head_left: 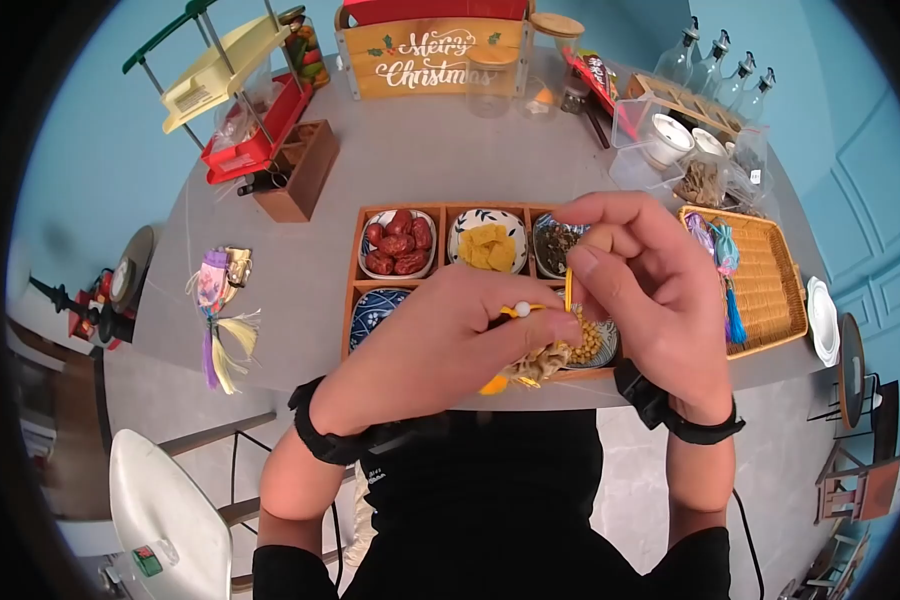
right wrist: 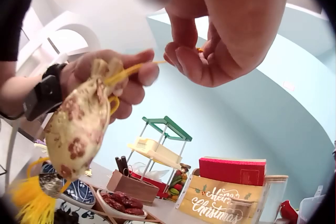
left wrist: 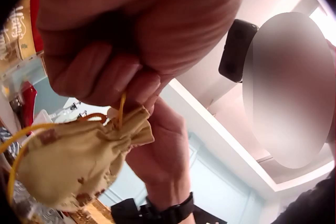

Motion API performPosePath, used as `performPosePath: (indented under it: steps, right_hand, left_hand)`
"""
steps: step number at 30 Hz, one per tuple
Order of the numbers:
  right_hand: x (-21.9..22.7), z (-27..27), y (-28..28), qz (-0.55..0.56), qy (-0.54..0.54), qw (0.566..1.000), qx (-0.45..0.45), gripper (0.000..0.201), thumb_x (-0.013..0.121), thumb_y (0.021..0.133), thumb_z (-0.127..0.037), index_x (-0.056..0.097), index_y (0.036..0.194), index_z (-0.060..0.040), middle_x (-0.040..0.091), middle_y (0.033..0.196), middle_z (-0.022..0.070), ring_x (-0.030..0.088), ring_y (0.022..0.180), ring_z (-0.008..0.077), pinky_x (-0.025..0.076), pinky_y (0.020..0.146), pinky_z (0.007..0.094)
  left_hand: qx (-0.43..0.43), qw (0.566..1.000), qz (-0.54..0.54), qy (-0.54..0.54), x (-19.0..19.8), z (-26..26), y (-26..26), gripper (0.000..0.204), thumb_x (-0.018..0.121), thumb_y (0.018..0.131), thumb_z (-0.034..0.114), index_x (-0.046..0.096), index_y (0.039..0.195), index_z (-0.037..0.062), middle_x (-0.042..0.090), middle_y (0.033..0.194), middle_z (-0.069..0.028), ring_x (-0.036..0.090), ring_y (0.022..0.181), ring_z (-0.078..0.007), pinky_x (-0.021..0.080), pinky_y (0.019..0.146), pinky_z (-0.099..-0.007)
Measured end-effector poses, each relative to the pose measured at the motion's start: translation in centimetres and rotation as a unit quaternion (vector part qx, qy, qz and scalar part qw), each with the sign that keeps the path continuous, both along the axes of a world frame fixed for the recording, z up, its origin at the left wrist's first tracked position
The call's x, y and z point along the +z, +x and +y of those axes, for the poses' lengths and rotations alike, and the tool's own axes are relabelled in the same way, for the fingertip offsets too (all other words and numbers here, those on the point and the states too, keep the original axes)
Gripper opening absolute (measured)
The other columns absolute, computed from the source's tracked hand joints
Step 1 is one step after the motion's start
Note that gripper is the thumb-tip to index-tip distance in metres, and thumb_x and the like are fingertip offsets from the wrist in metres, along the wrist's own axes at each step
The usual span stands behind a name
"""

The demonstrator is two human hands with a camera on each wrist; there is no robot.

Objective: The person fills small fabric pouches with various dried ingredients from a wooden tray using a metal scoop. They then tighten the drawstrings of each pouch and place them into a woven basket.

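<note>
A pale yellow drawstring pouch with brown flower prints hangs beneath my hands, its neck gathered. From its bottom end dangles a yellow tassel. My left hand pinches the yellow cord by the pouch's neck between thumb and forefinger; a white bead sits on the cord there. My right hand pinches the other part of the yellow cord, which runs taut between the two hands. In the left wrist view the pouch hangs just under the curled fingers.
Below the hands lies a divided wooden tray with bowls of red dates, yellow slices and dried herbs. Left of it are finished-looking tasselled sachets; a wicker basket stands right. Behind is a Merry Christmas box.
</note>
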State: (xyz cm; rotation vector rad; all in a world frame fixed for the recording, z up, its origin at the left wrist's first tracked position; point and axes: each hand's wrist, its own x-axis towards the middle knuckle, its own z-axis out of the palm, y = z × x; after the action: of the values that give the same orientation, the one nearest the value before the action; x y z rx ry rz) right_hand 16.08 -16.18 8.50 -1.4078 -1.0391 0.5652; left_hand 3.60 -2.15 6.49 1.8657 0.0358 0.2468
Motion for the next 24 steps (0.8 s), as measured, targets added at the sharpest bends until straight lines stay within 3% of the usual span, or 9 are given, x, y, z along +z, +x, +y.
performPosePath:
  steps: [2, 4, 6, 11, 13, 16, 19, 21, 24]
  right_hand:
    - [-0.7, -0.2, -0.1, 0.079, 0.001, 0.997, -0.011, 0.031, 0.058, 0.087, 0.002, 0.056, 0.118, 0.002, 0.057, 0.086, 0.0016, 0.051, 0.071, 0.0058, 0.043, 0.066, 0.0216]
    - [-3.0, -1.5, 0.0, -0.172, 0.026, 0.975, -0.137, 0.043, 0.069, 0.08, -0.002, 0.057, 0.121, 0.0015, 0.058, 0.105, 0.0084, 0.056, 0.079, 0.0108, 0.047, 0.071, 0.0249]
    - [-3.4, -2.2, -1.0, -0.286, 0.001, 0.95, -0.126, 0.055, 0.077, 0.071, -0.007, 0.058, 0.122, 0.0009, 0.054, 0.114, 0.0136, 0.058, 0.085, 0.0201, 0.048, 0.075, 0.0296]
    - [-4.6, -0.6, -1.8, -0.252, -0.021, 0.958, -0.137, 0.045, 0.076, 0.071, -0.005, 0.063, 0.113, 0.0009, 0.053, 0.116, 0.0137, 0.058, 0.085, 0.0235, 0.049, 0.073, 0.034]
    - [-5.4, -0.3, -1.9, -0.233, 0.003, 0.964, -0.13, 0.04, 0.074, 0.07, -0.003, 0.065, 0.109, 0.0001, 0.056, 0.111, 0.0122, 0.059, 0.085, 0.0247, 0.047, 0.073, 0.0347]
    - [-6.5, -0.1, -1.9, -0.358, 0.049, 0.921, -0.144, 0.037, 0.071, 0.065, -0.002, 0.065, 0.101, -0.0023, 0.06, 0.093, 0.0085, 0.058, 0.082, 0.0272, 0.042, 0.072, 0.0351]
    - [-5.8, -1.4, -2.3, -0.388, 0.007, 0.913, -0.123, 0.034, 0.07, 0.065, -0.003, 0.065, 0.099, -0.0014, 0.059, 0.09, 0.0086, 0.057, 0.079, 0.0267, 0.041, 0.068, 0.0358]
    - [-5.0, -2.9, -1.1, -0.404, -0.024, 0.905, -0.131, 0.027, 0.07, 0.067, -0.004, 0.064, 0.093, -0.0007, 0.058, 0.088, 0.0088, 0.056, 0.075, 0.0266, 0.04, 0.066, 0.0362]
    - [-4.0, -6.6, 1.8, -0.402, -0.099, 0.895, -0.169, 0.015, 0.07, 0.072, -0.006, 0.06, 0.083, -0.0018, 0.056, 0.079, 0.008, 0.053, 0.066, 0.0243, 0.04, 0.061, 0.0353]
  left_hand:
    - [0.035, 0.999, 0.013, -0.034, 0.8, -0.3, -0.1, 0.023, 0.057, 0.096, 0.02, 0.071, 0.093, 0.0021, 0.049, 0.058, 0.0025, 0.04, 0.053, -0.0025, 0.031, 0.05, -0.0197]
    - [0.075, 0.995, 0.018, -0.071, 1.0, -0.4, 0.0, 0.025, 0.057, 0.096, 0.022, 0.07, 0.09, 0.0019, 0.049, 0.059, 0.0028, 0.04, 0.053, -0.0027, 0.03, 0.05, -0.02]
    - [0.13, 0.976, -0.025, -0.173, 0.4, -0.6, 0.3, 0.027, 0.054, 0.098, 0.024, 0.067, 0.089, 0.0015, 0.045, 0.058, 0.0043, 0.037, 0.052, -0.0032, 0.028, 0.049, -0.0204]
    - [0.15, 0.969, -0.041, -0.19, -0.4, -1.5, 0.9, 0.027, 0.051, 0.099, 0.023, 0.065, 0.092, 0.0011, 0.045, 0.057, 0.0041, 0.038, 0.052, -0.0033, 0.028, 0.048, -0.0198]
    - [0.124, 0.956, -0.003, -0.265, -0.4, -1.1, 0.3, 0.027, 0.05, 0.099, 0.022, 0.065, 0.091, 0.0016, 0.047, 0.058, 0.0029, 0.041, 0.052, -0.0038, 0.029, 0.047, -0.0192]
    - [0.145, 0.956, 0.001, -0.256, -1.0, -0.9, 0.0, 0.026, 0.052, 0.098, 0.021, 0.067, 0.093, 0.0006, 0.053, 0.062, 0.0022, 0.045, 0.055, -0.0035, 0.035, 0.051, -0.0187]
    - [0.167, 0.948, -0.001, -0.272, -1.2, -1.0, -0.6, 0.025, 0.051, 0.098, 0.019, 0.067, 0.094, -0.0004, 0.056, 0.066, 0.001, 0.049, 0.059, -0.004, 0.038, 0.053, -0.0185]
    - [0.119, 0.955, 0.012, -0.272, -1.8, -0.7, -0.8, 0.022, 0.051, 0.097, 0.015, 0.065, 0.102, -0.0011, 0.063, 0.075, -0.0021, 0.052, 0.062, -0.0051, 0.039, 0.055, -0.0181]
    - [0.161, 0.962, -0.018, -0.219, -3.1, 0.4, -1.6, 0.035, 0.052, 0.096, 0.021, 0.055, 0.123, -0.0017, 0.066, 0.094, -0.01, 0.058, 0.07, -0.0097, 0.043, 0.057, -0.0196]
